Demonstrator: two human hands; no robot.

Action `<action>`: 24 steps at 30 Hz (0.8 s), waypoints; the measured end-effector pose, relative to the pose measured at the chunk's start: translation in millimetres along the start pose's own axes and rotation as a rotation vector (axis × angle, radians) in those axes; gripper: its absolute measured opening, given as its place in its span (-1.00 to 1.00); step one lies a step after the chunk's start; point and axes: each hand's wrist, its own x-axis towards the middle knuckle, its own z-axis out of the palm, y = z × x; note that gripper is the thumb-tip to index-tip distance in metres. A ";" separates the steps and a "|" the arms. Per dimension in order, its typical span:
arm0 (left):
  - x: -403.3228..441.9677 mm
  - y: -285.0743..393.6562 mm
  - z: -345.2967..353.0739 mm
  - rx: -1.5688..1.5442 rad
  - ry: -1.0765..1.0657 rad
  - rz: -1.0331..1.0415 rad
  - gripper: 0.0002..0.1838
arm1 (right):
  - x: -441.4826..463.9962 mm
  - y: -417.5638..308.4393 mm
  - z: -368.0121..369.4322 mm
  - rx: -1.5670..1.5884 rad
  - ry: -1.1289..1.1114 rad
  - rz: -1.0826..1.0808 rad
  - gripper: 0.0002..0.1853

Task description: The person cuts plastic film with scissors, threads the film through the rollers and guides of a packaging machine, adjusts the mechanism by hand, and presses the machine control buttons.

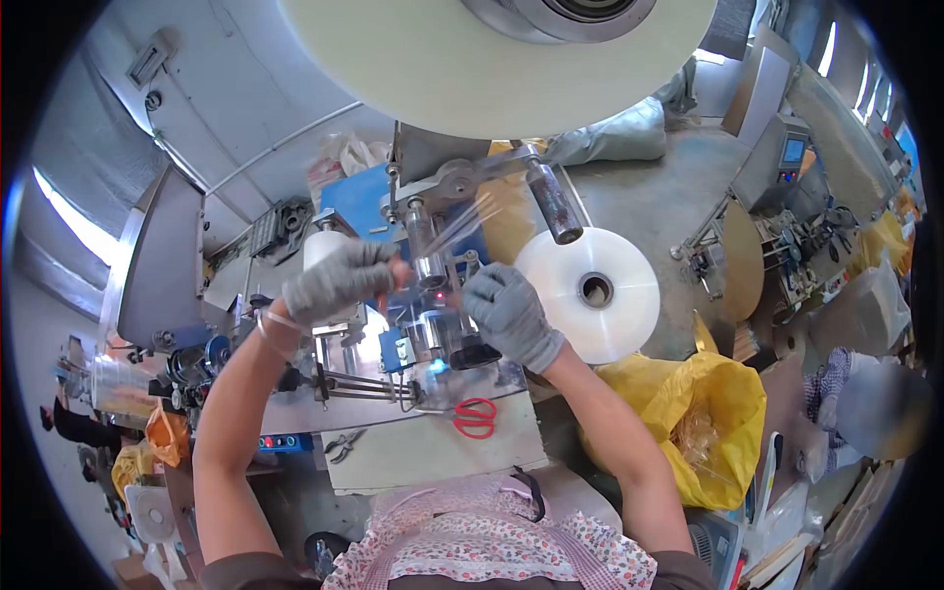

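Head view: left fingers (369, 255) and right fingers (481, 286) curl, grip unclear, roller (421, 232) between them; best work slowly, clear of it.

- Looks to be a workshop / small factory floor; machinery is filling the room
- Large pale roll (393, 84) is hanging above a machine with metal rollers (556, 206); second roll (629, 280) is lying flat beside it
- Control box (790, 152) is showing a lit screen, right side
- Red-handled scissors (475, 418) and pliers (343, 445) are lying out front
- Yellow sack (733, 393) is holding tangled scrap (695, 438)
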 end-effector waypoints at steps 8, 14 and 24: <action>34.0 -28.1 -24.3 0.270 0.068 0.034 -0.75 | 1.6 35.5 23.9 -0.260 -0.057 0.001 -0.80; 50.3 -21.5 -41.1 0.312 -0.026 0.009 -0.69 | 13.8 47.2 15.7 -0.456 0.095 0.139 -0.81; 25.2 -18.4 1.6 0.502 0.661 0.072 -0.68 | 43.5 21.5 -34.7 -0.411 0.137 0.206 -0.90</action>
